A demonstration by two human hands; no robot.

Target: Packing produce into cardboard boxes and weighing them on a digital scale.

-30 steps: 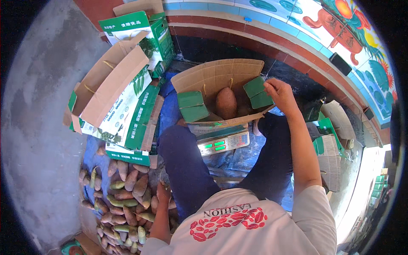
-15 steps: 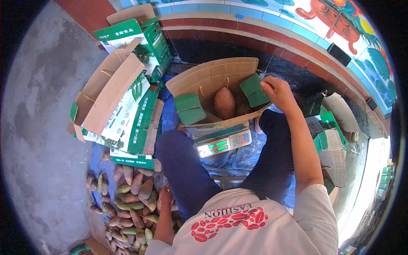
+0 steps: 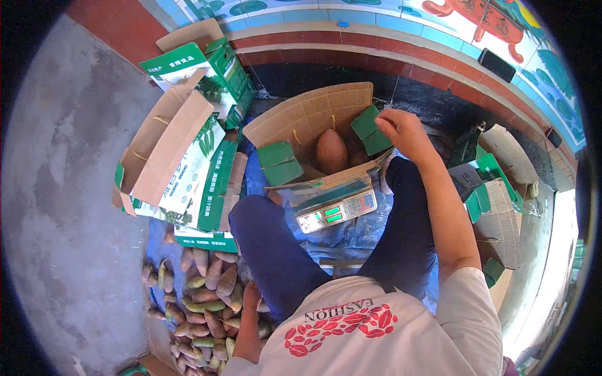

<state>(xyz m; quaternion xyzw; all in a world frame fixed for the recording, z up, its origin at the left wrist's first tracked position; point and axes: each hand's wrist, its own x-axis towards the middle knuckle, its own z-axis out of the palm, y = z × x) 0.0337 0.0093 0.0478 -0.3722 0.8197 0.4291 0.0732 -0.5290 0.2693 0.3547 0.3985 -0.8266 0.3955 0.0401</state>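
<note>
Blue floor sheeting [image 3: 367,230] flanked open brown cardboard carton [image 3: 310,113], oval reddish-brown root [image 3: 332,152] inside. Right hand [image 3: 404,133] curled beside carton; left hand [image 3: 252,296] leftward; both grips unclear. Seemingly mid-filling; next root probably needed careful placing.

One open brown cardboard box with green flaps [image 3: 320,106]; one silver digital scale [image 3: 360,205]; one reddish-brown oval root [image 3: 331,152] plainly visible inside; dozens of elongated reddish-and-green roots [image 3: 204,307]; at least three green-and-white cardboard cartons [image 3: 182,188].

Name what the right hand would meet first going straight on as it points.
Most likely the green flap on the right of the middle open carton; the right hand looks close to it, though depth is unclear.
</note>
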